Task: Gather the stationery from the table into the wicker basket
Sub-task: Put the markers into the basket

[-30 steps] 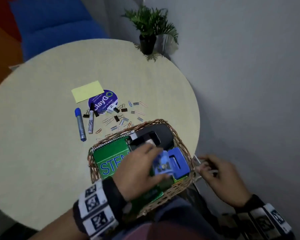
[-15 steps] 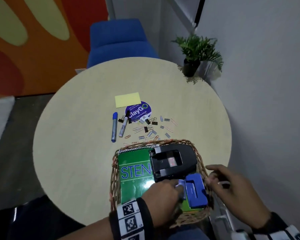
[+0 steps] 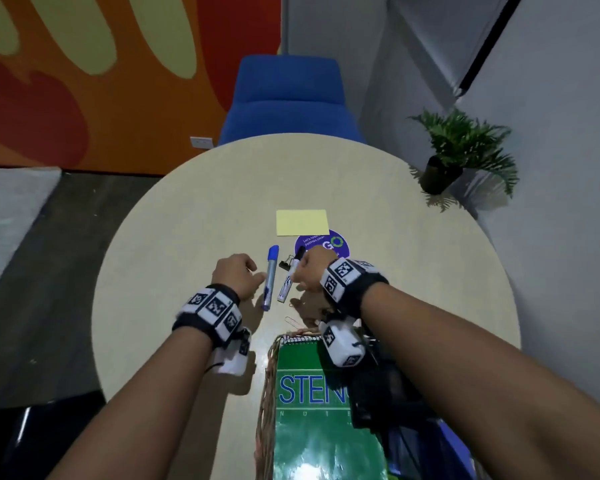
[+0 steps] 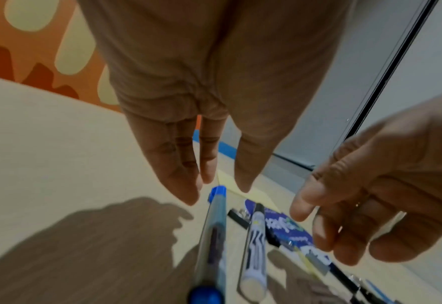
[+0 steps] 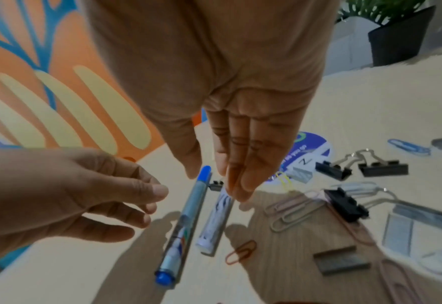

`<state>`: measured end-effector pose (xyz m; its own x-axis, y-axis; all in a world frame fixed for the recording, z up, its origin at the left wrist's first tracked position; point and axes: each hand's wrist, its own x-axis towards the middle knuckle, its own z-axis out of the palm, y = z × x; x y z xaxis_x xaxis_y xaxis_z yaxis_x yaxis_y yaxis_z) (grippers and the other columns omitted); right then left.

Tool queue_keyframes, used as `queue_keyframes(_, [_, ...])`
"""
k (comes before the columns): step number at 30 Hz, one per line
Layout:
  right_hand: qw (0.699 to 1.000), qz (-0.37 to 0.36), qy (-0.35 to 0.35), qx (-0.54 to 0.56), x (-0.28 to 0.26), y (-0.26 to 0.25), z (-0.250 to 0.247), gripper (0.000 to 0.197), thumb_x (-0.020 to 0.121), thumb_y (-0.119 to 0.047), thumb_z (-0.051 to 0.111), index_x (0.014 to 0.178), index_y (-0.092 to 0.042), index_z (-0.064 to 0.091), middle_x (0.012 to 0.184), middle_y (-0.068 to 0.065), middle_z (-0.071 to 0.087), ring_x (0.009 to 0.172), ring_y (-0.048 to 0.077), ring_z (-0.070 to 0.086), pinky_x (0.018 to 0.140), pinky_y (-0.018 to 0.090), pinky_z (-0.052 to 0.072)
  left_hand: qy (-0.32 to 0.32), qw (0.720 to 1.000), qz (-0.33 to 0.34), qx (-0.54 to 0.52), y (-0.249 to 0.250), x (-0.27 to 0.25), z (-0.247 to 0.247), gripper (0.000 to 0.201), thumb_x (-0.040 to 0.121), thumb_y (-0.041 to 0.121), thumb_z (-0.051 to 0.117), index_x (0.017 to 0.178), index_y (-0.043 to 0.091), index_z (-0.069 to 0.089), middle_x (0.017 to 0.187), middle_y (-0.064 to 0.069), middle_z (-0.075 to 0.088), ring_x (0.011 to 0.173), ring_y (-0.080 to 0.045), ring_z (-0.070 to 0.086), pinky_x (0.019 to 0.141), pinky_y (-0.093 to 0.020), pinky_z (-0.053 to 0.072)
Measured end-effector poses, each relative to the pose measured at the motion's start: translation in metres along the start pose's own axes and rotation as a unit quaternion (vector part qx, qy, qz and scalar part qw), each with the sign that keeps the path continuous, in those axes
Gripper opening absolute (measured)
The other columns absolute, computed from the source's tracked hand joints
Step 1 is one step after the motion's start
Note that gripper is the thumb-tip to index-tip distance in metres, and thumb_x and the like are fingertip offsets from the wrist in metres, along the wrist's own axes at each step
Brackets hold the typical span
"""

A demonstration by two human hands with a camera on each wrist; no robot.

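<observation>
A blue-capped marker (image 3: 270, 277) and a white marker with a black cap (image 3: 289, 277) lie side by side on the round table (image 3: 187, 237). My left hand (image 3: 246, 275) hovers just left of the blue marker (image 4: 212, 236) with relaxed fingers, holding nothing. Over the white marker (image 5: 215, 218) my right hand (image 5: 215, 184) reaches down, its straight fingertips (image 5: 240, 194) touching or almost touching the barrel. The wicker basket (image 3: 265, 382) at the near edge holds a green steno notebook (image 3: 309, 410) and a black hole punch (image 3: 378, 393), partly hidden by my right arm.
Binder clips (image 5: 384, 167), paper clips (image 5: 292, 214) and staple strips (image 5: 340, 260) are scattered right of the markers. A yellow sticky note (image 3: 302, 221) and a purple round sticker (image 3: 336, 242) lie beyond them. A potted plant (image 3: 461, 154) stands at the table's far right, a blue chair (image 3: 288, 98) behind.
Both hands have left the basket and the table's near edge and reached forward to the two markers. The blue stapler stays in the basket.
</observation>
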<state>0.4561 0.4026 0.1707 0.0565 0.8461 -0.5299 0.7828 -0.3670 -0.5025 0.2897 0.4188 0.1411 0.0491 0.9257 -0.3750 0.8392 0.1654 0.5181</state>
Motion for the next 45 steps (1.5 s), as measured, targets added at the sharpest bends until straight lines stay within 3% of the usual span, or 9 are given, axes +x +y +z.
queue_keyframes(4, [0.995, 0.046, -0.024, -0.086, 0.024, -0.005, 0.011, 0.047, 0.087, -0.022, 0.062, 0.128, -0.003, 0.051, 0.127, 0.019, 0.056, 0.117, 0.036, 0.054, 0.09, 0.041, 0.048, -0.032, 0.999, -0.023, 0.007, 0.004, 0.028, 0.022, 0.026, 0.075, 0.025, 0.073, 0.093, 0.007, 0.066, 0.096, -0.012, 0.069, 0.086, -0.029, 0.066, 0.074, -0.034, 0.055])
queue_keyframes(15, [0.976, 0.102, -0.059, -0.182, 0.046, -0.023, 0.013, 0.04, 0.088, -0.023, 0.056, 0.127, -0.026, 0.054, 0.11, 0.007, 0.049, 0.093, 0.03, 0.052, 0.091, 0.042, 0.05, -0.043, 0.999, -0.029, 0.013, -0.006, 0.039, 0.04, 0.02, 0.073, 0.017, 0.072, 0.088, 0.004, 0.066, 0.085, -0.013, 0.07, 0.07, -0.029, 0.065, 0.06, -0.029, 0.051])
queue_keyframes(21, [0.957, 0.085, -0.068, -0.27, 0.042, -0.033, 0.013, 0.046, 0.09, -0.018, 0.057, 0.133, -0.008, 0.047, 0.138, 0.015, 0.045, 0.128, 0.039, 0.043, 0.095, 0.061, 0.041, -0.007, 1.0, -0.017, -0.016, -0.021, 0.032, 0.02, 0.015, 0.074, 0.016, 0.07, 0.085, 0.008, 0.064, 0.087, -0.013, 0.07, 0.078, -0.029, 0.064, 0.065, -0.029, 0.048])
queue_keyframes(24, [0.978, 0.038, -0.048, -0.2, 0.038, -0.029, 0.01, 0.049, 0.09, -0.026, 0.058, 0.134, -0.008, 0.048, 0.135, 0.015, 0.049, 0.11, 0.032, 0.052, 0.086, 0.043, 0.052, 0.015, 0.999, -0.005, -0.03, -0.02, 0.022, 0.003, 0.016, 0.076, 0.018, 0.07, 0.088, 0.009, 0.065, 0.09, -0.013, 0.071, 0.075, -0.025, 0.061, 0.067, -0.029, 0.047])
queue_keyframes(30, [0.996, 0.032, 0.047, 0.074, -0.004, -0.025, -0.034, 0.026, 0.082, -0.031, 0.065, 0.065, -0.014, 0.057, 0.067, 0.007, 0.065, 0.056, 0.018, 0.064, 0.057, 0.024, 0.056, 0.031, 0.995, 0.082, -0.051, 0.006, -0.028, -0.025, 0.027, 0.081, 0.018, 0.067, 0.105, 0.006, 0.064, 0.094, -0.011, 0.069, 0.085, -0.025, 0.062, 0.073, -0.027, 0.043])
queue_keyframes(34, [0.99, -0.021, 0.048, 0.131, -0.074, 0.004, -0.058, 0.013, 0.083, -0.017, 0.063, 0.078, -0.006, 0.059, 0.063, 0.013, 0.065, 0.056, 0.023, 0.066, 0.058, 0.032, 0.054, -0.046, 0.982, 0.127, -0.129, 0.029, -0.089, -0.013, 0.066, 0.084, 0.017, 0.066, 0.141, 0.009, 0.034, 0.099, -0.004, 0.063, 0.079, -0.029, 0.069, 0.08, -0.041, 0.056])
queue_keyframes(37, [0.99, -0.052, 0.079, 0.1, -0.131, 0.05, -0.055, 0.011, 0.08, -0.014, 0.066, 0.078, -0.013, 0.055, 0.057, 0.002, 0.06, 0.043, 0.006, 0.056, 0.05, 0.024, 0.047, -0.098, 0.972, 0.166, -0.137, 0.045, -0.144, 0.002, 0.072, 0.087, 0.016, 0.063, 0.146, 0.019, 0.021, 0.091, 0.005, 0.056, 0.063, -0.011, 0.063, 0.055, -0.02, 0.049])
queue_keyframes(41, [0.989, -0.003, 0.123, 0.079, -0.202, 0.12, -0.036, 0.012, 0.078, -0.019, 0.068, 0.078, -0.012, 0.058, 0.057, -0.004, 0.058, 0.05, 0.011, 0.051, 0.056, 0.025, 0.04, -0.178, 0.941, 0.248, -0.142, 0.071, -0.209, 0.037, 0.061, 0.088, 0.01, 0.059, 0.136, 0.022, 0.023, 0.084, 0.007, 0.053, 0.058, -0.004, 0.057, 0.052, -0.011, 0.045])
queue_keyframes(45, [0.975, 0.067, 0.126, 0.172, -0.251, 0.186, -0.003, 0.015, 0.078, -0.017, 0.068, 0.074, -0.012, 0.054, 0.054, 0.001, 0.06, 0.048, 0.015, 0.052, 0.054, 0.028, 0.042, -0.28, 0.899, 0.334, -0.043, 0.089, -0.243, 0.082, 0.035, 0.087, 0.012, 0.054, 0.109, 0.024, 0.031, 0.092, -0.004, 0.058, 0.076, -0.017, 0.055, 0.065, -0.03, 0.044])
